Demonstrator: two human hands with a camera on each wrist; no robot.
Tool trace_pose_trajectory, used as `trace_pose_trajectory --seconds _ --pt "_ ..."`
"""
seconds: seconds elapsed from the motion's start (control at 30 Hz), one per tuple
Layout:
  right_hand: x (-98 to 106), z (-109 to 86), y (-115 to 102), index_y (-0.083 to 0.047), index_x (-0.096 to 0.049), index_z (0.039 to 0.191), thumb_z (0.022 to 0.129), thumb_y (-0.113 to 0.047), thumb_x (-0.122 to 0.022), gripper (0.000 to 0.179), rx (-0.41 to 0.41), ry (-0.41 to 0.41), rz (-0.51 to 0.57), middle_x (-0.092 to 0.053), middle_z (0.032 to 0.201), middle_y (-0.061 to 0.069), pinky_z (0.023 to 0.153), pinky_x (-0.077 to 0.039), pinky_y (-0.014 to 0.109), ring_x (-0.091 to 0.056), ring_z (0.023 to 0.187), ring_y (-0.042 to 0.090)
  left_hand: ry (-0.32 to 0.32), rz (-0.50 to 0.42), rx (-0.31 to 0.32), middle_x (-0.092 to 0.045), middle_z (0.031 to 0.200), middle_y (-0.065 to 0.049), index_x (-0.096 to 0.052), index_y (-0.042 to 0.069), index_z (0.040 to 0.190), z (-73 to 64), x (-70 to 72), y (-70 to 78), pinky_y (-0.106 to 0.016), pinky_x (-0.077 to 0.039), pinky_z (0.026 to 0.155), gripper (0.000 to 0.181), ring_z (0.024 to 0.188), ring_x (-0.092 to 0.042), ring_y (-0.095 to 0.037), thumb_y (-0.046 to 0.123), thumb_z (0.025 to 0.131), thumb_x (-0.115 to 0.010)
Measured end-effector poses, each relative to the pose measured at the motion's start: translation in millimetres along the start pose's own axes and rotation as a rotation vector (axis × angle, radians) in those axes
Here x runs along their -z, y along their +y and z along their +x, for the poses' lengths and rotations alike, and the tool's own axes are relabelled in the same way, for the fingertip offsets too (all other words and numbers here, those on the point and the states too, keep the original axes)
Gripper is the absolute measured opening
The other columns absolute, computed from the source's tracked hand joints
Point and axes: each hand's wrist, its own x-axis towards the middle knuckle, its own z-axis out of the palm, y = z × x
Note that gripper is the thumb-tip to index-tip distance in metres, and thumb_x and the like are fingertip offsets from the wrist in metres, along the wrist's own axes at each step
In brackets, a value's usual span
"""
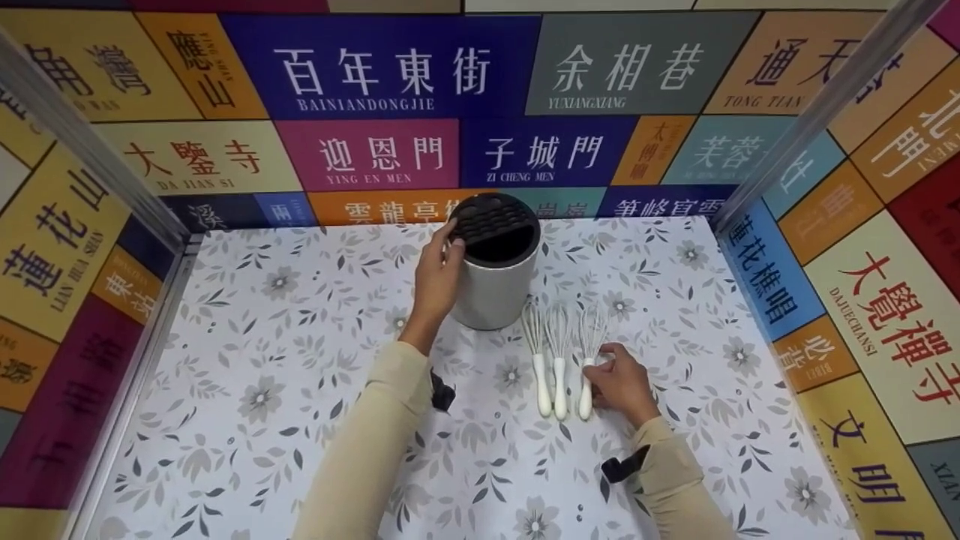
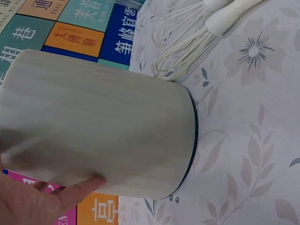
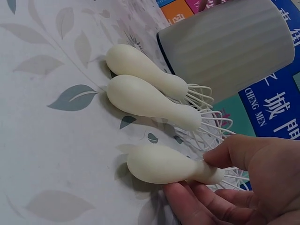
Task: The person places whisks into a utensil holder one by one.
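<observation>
A grey cylindrical holder (image 1: pixel 495 292) with a black rim stands upright toward the back; its top is part ridged black insert, part dark opening. Along its left side lies my left hand (image 1: pixel 439 274), fingertips at the rim; in the left wrist view a fairly straight finger (image 2: pixel 86 188) touches the wall. My right hand (image 1: pixel 621 379) pinches the rightmost white whisk (image 1: pixel 586 390) where handle meets wires, thumb on one side and fingers on the other. Beside it lie a middle whisk (image 1: pixel 559 390) and a left whisk (image 1: pixel 542 386), wire ends toward the holder.
A white floral-patterned tabletop (image 1: pixel 262 337) lies under everything. Panels of coloured blocks with lettering (image 1: pixel 367 154) rise at the back and both sides. Clear upright edge strips (image 1: pixel 795 120) stand at the corners. Each wrist wears a black strap device (image 1: pixel 624 466).
</observation>
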Motion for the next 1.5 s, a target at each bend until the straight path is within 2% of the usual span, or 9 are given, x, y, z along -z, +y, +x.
trace_pose_trajectory --seconds 0.23,0.4,0.53,0.87,1.27,1.5 --pt "1 -3.1 -7 -0.012 -0.044 0.150 0.093 -0.025 -0.069 0.063 0.008 0.005 0.055 -0.067 0.110 0.013 0.062 -0.060 0.037 -0.072 0.075 0.019 -0.006 0.002 0.018 -0.051 0.149 -0.006 -0.046 0.032 0.153 0.9 1.2 1.4 -0.045 -0.037 0.115 0.045 0.138 -0.046 -0.021 0.040 0.109 -0.043" --pt "4 -3.4 -20 -0.013 -0.041 0.152 0.095 -0.027 -0.070 0.065 0.028 0.004 0.100 -0.066 0.114 0.015 0.069 -0.061 0.044 -0.073 0.079 0.022 -0.005 0.016 0.025 -0.052 0.149 -0.006 -0.047 0.031 0.153 1.8 0.6 1.5 -0.045 -0.038 0.115 0.045 0.135 -0.048 -0.021 0.040 0.109 -0.043" --pt "6 -4.0 -36 -0.015 -0.039 0.154 0.096 -0.026 -0.070 0.066 0.060 -0.019 0.171 -0.064 0.117 0.016 0.073 -0.061 0.046 -0.074 0.085 0.023 -0.007 -0.003 0.023 -0.052 0.148 -0.006 -0.047 0.032 0.153 3.0 1.3 0.9 -0.047 -0.038 0.114 0.046 0.134 -0.048 -0.022 0.041 0.109 -0.044" --pt "16 -10.0 -77 -0.022 -0.036 0.154 0.097 -0.031 -0.071 0.068 0.162 -0.075 0.263 -0.063 0.118 0.015 0.075 -0.062 0.043 -0.072 0.093 0.026 -0.013 -0.011 0.023 -0.050 0.152 -0.006 -0.047 0.032 0.153 3.8 2.5 0.5 -0.046 -0.037 0.116 0.045 0.140 -0.045 -0.021 0.040 0.109 -0.044" --pt "14 -11.0 -128 -0.018 -0.040 0.150 0.095 -0.024 -0.072 0.064 0.254 -0.078 0.344 -0.065 0.110 0.012 0.071 -0.062 0.044 -0.073 0.088 0.021 -0.019 -0.008 0.015 -0.047 0.155 -0.005 -0.044 0.030 0.155 3.8 1.2 -0.4 -0.045 -0.034 0.118 0.046 0.142 -0.043 -0.021 0.039 0.110 -0.041" --pt "9 -9.8 -150 -0.021 -0.042 0.149 0.094 -0.025 -0.074 0.064 0.337 -0.061 0.361 -0.067 0.111 0.011 0.070 -0.062 0.044 -0.074 0.087 0.024 -0.025 -0.014 0.025 -0.050 0.149 -0.005 -0.044 0.031 0.155 4.4 1.4 -0.5 -0.046 -0.037 0.115 0.046 0.135 -0.047 -0.020 0.040 0.110 -0.041"
